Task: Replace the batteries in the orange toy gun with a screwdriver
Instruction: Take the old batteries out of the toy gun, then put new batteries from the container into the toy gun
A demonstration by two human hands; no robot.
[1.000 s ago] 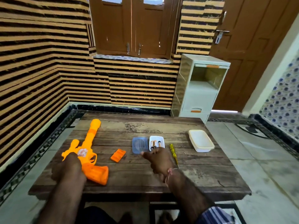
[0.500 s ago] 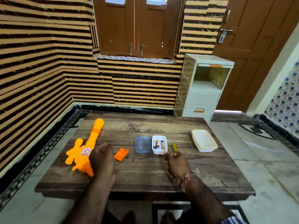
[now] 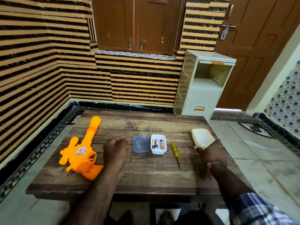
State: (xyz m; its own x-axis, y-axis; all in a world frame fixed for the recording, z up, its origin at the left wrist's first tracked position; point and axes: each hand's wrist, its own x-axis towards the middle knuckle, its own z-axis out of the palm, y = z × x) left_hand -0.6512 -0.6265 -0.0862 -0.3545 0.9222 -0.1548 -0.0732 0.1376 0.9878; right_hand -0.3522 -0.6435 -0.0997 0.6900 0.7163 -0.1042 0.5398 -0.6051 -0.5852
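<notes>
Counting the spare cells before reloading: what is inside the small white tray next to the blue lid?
The small white plastic tray holds three cylindrical batteries: two side by side, one apart. Whether anything lies beneath them cannot be seen.

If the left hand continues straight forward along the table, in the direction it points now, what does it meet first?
Probably nothing soon. The left hand, a loose fist, points toward the table's far edge, between the orange toy gun and the blue lid. That strip looks free, though depth is uncertain.

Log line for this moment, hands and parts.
left hand: fisted, contents unseen | right hand: at cream container | screwdriver: on table | batteries: in white tray | toy gun: untouched
</notes>
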